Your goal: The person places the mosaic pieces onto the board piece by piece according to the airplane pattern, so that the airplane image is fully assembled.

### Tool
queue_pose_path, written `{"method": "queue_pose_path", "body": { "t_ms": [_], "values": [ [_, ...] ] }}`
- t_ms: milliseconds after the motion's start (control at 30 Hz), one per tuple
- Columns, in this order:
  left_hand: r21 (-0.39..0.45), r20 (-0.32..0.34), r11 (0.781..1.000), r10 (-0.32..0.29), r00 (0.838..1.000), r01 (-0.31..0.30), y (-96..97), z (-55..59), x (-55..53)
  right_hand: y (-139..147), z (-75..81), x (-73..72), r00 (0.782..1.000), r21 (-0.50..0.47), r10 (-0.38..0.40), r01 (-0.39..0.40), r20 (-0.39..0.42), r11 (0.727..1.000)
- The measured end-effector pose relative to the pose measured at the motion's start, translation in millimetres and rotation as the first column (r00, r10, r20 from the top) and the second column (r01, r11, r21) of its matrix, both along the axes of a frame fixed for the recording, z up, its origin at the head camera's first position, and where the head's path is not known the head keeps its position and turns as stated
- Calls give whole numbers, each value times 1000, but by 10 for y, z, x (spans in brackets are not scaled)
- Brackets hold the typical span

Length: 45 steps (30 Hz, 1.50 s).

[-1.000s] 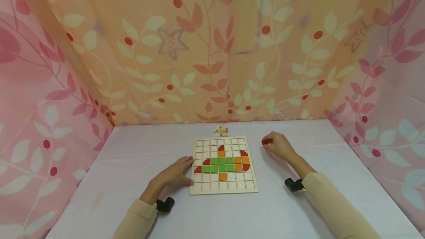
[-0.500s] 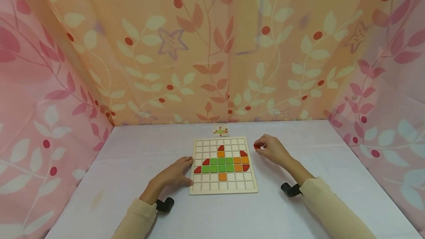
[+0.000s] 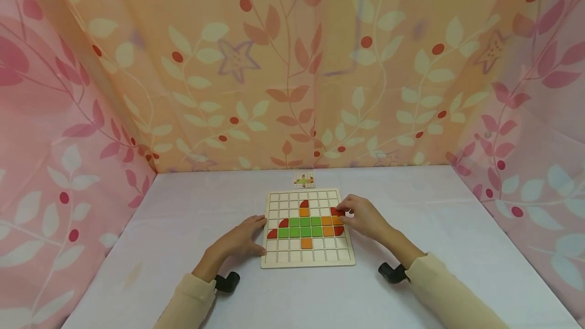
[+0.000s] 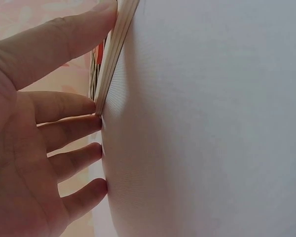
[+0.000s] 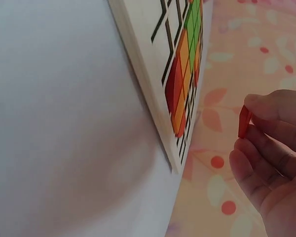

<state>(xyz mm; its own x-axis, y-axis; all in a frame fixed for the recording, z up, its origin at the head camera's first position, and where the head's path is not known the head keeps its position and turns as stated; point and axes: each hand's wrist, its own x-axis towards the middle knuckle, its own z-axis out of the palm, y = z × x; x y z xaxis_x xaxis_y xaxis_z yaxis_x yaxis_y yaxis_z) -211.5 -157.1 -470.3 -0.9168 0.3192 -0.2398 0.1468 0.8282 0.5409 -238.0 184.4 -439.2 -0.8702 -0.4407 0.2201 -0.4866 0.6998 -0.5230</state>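
A pale wooden grid board lies on the white-covered table, with green, orange and red tiles set in its cells. My right hand is over the board's right edge, pinching a small red tile between thumb and fingers, above the surface in the right wrist view. At the board's left edge rests my left hand, thumb and fingertips touching the rim with the fingers fairly straight. In the left wrist view the thumb lies against the board's side.
Behind the board lies a small pattern card with a similar coloured design. Floral cloth walls enclose the table at the back and both sides. A black camera mount sits at the right wrist.
My right hand has moved left and toward me with the red tile, from beside the board to over its right edge. My left hand has stayed in place.
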Motion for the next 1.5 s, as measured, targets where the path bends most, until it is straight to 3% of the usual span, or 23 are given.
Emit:
{"method": "queue_pose_path", "body": {
  "t_ms": [233,600,767,1300,1500],
  "values": [
    [-5,-2,1000,-8,1000,8,3,-17,-3,-164,-23,108,998,9,48,-48,40,999],
    [-2,-2,1000,-10,1000,10,14,45,21,-383,-79,257,989,38,148,-147,-26,988],
    [-1,-4,1000,-12,1000,12,14,53,19,-461,-122,298,984,36,179,-179,0,983],
    [-1,-6,1000,-19,1000,19,9,17,2,-656,-180,409,949,139,310,-314,52,939],
    [-4,-5,1000,-17,1000,17,14,25,5,-694,-195,410,937,168,350,-349,23,922]
  ]
}}
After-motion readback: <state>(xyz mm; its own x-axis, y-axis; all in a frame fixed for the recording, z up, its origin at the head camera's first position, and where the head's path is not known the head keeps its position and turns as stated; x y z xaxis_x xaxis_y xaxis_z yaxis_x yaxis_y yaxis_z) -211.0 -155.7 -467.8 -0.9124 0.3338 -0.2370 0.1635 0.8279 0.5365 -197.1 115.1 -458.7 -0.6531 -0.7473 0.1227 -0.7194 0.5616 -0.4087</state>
